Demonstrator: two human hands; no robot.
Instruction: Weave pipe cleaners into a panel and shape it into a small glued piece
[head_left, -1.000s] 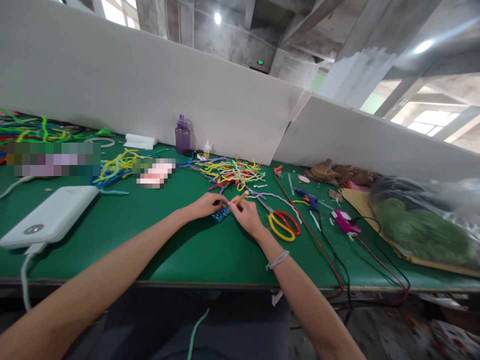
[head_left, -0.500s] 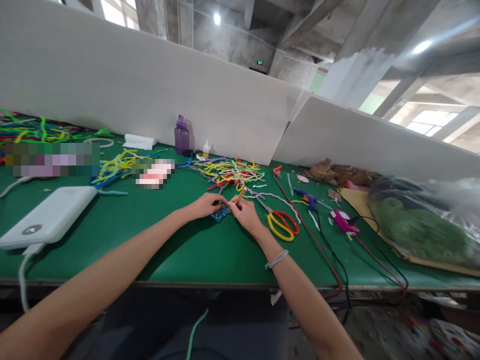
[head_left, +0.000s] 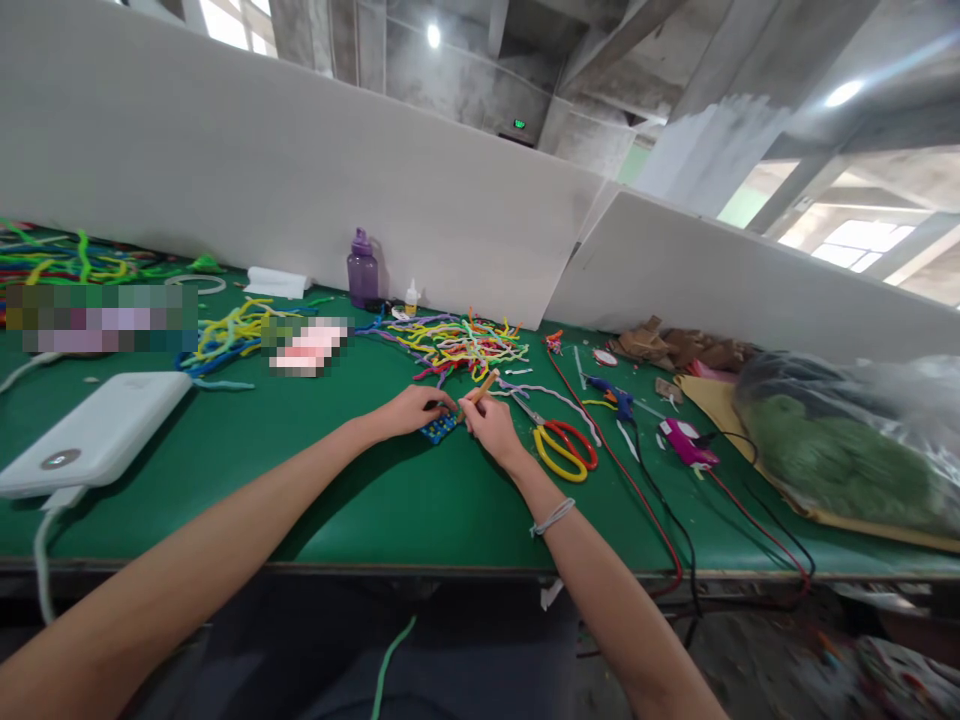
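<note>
My left hand (head_left: 415, 411) is closed on the edge of a small blue piece with a yellow pattern (head_left: 440, 428), which looks woven and lies at the table. In my right hand (head_left: 488, 424) is a slim wooden handle (head_left: 487, 384), held like a pen, its upper end sticking out past the fingers. The tool's lower end is hidden by the fingers, close to the blue piece's right side. Scissors (head_left: 562, 450) with one yellow and one red grip lie just right of my right hand. Behind both hands spreads a pile of coloured pipe cleaners (head_left: 465, 345).
A white power bank (head_left: 105, 425) with a cable lies left. A purple bottle (head_left: 363, 272) and a small glue bottle (head_left: 412, 298) stand at the back. Rightward are a blue glue gun (head_left: 611, 396), a magenta box (head_left: 686, 443), trailing cords and a clear bag of green material (head_left: 832, 450).
My right hand has shifted slightly, and the wooden handle's upper end now sits a little higher and farther right. My left hand stays on the blue piece.
</note>
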